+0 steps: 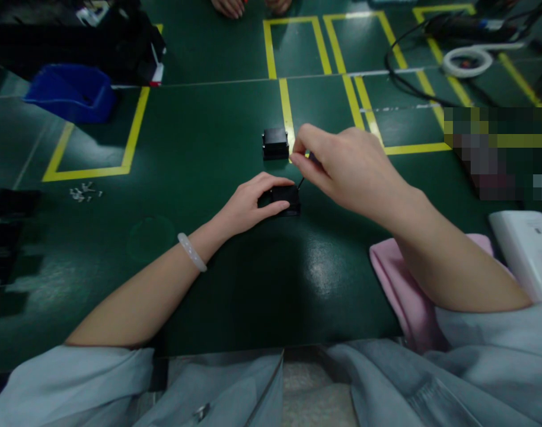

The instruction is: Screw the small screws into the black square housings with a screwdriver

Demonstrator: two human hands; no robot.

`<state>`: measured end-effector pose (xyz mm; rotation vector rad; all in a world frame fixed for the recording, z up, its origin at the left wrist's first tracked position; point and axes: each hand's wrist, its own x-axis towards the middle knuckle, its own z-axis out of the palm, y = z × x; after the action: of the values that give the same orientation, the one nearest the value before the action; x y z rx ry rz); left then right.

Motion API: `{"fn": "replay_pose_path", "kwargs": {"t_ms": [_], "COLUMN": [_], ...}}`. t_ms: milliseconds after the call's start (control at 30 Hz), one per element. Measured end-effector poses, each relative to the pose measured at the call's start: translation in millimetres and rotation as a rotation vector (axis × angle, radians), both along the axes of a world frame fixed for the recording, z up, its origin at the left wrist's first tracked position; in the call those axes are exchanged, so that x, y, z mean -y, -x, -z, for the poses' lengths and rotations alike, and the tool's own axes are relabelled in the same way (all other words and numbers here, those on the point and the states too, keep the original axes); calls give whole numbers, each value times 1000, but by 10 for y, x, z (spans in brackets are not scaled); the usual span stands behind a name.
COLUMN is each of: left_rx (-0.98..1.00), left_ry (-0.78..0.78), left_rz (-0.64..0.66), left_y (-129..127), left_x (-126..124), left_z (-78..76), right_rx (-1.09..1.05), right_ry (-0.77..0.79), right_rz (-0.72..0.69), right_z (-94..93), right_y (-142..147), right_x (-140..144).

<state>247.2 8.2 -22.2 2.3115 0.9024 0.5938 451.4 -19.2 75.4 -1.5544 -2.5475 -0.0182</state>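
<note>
My left hand (pixel 253 201) grips a small black box (pixel 287 198) that rests on the green table (pixel 200 148). Just above and to the right of it, my right hand (pixel 337 166) pinches a thin dark tool (pixel 300 182) whose tip points down at the box's top right corner. A second small black box (pixel 275 143) stands alone a little farther back, beside a yellow tape line. A pale bracelet (pixel 191 252) circles my left wrist.
A blue bin (pixel 70 92) and dark bags sit at the far left, small metal parts (pixel 84 193) lie at the left. Black cables and a white ring (pixel 469 59) lie far right. A pink cloth (pixel 399 284) and white box (pixel 526 249) lie near right. Another person's hands (pixel 248 6) show at the far edge.
</note>
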Motion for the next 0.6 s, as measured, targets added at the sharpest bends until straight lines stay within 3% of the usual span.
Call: {"fn": "replay_pose_path", "kwargs": {"t_ms": [600], "left_rx": [11], "left_ry": [-11], "left_rz": [2], "left_y": [4], "left_x": [4], "left_z": [10], "right_rx": [-76], "right_ry": [-24], "right_rz": [3], "right_z": [38], "right_y": [11], "right_x": [-22]}}
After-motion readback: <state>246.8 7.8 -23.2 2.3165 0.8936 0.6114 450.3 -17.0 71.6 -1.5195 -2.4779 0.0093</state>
